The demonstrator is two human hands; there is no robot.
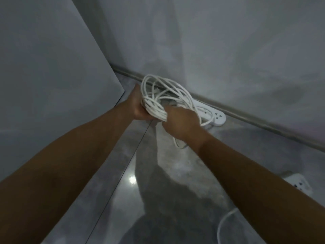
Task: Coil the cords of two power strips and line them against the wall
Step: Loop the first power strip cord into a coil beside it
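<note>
Left hand (139,107) grips coiled white cord (163,95); right hand (181,122) curled round same cord's strands.

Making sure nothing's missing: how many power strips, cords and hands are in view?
Power strips: 2 (strip by the wall, strip at right)
Cords: 2 (coiled cord, loose cord)
Hands: 2 (left hand, right hand)
Total: 6
</note>
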